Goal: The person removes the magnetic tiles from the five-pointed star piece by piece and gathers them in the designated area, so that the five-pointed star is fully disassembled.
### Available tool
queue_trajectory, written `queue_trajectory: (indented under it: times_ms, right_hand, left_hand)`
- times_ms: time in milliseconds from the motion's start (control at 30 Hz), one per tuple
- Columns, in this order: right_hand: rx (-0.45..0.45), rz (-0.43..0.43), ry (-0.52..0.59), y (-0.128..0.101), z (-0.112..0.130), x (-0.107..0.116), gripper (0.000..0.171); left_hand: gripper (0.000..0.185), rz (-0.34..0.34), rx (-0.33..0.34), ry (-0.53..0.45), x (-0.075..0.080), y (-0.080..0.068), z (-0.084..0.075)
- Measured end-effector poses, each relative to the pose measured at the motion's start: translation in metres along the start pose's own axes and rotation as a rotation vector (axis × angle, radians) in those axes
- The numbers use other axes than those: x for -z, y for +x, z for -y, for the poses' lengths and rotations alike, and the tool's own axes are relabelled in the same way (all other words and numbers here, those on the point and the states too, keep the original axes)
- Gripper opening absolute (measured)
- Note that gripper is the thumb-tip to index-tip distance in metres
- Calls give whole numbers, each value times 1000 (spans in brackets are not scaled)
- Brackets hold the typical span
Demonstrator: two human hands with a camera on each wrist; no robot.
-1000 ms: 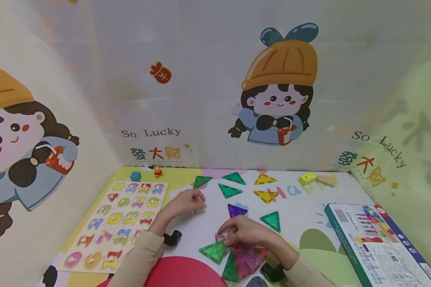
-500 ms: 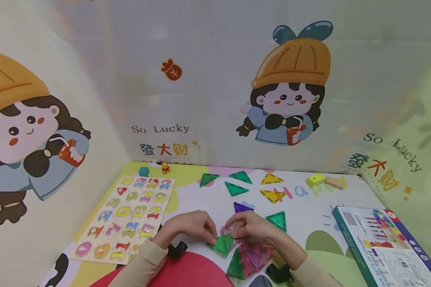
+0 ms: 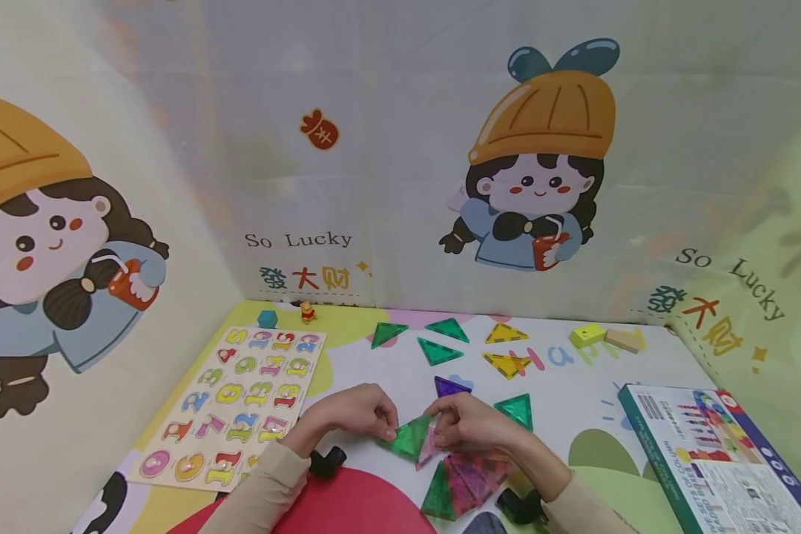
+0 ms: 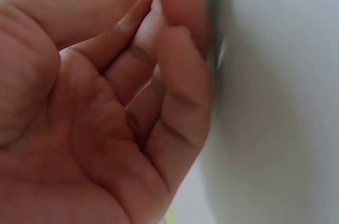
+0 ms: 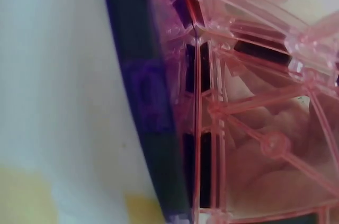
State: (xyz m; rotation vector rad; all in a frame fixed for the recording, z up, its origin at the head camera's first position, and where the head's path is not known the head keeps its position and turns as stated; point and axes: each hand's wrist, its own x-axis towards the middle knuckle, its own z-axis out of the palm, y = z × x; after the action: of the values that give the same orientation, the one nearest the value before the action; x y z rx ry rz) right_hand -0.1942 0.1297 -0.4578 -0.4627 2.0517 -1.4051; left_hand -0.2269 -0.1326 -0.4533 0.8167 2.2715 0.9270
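Backdrop: cartoon-printed cloth walls on three sides; surface [image 3: 574,386] covered by a colourful printed mat.
Left arm: beige sleeve, forearm coming in from the lower left, wrist bent toward centre.
Left hand [image 3: 357,415]: fingers curled, tips pinching the left edge of the green triangle tile [image 3: 407,439]; left wrist view shows fingertips pressed together on a green edge.
Right arm: beige sleeve from the lower right, forearm angled up and left.
Right hand [image 3: 470,423]: fingers curled, gripping the pink triangle tile [image 3: 429,451]; right wrist view shows fingers through the clear pink plastic.
Tile position: green and pink tiles meet along one edge between the hands, raised off the mat, just above the flat cluster of tiles [image 3: 463,482].
Tile orientation: green tile tilted, one corner toward the left hand; shared edge runs roughly up-down.
Nearby: purple triangle [image 3: 450,386], number puzzle board [image 3: 240,404], box [image 3: 714,460].
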Motion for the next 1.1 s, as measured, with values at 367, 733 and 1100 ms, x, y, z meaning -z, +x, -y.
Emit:
queue_trajectory:
  times_ms: [367, 733, 1100]
  right_hand:
    - [8, 26, -47, 2, 0, -2, 31]
    - [-12, 38, -27, 5, 1, -8, 29]
    - [-25, 17, -29, 3, -1, -2, 30]
  left_hand:
    - [11, -356, 173, -169, 25, 21, 31]
    - [13, -616, 304, -2, 33, 50, 35]
    - [10, -603, 265, 38, 35, 44, 11]
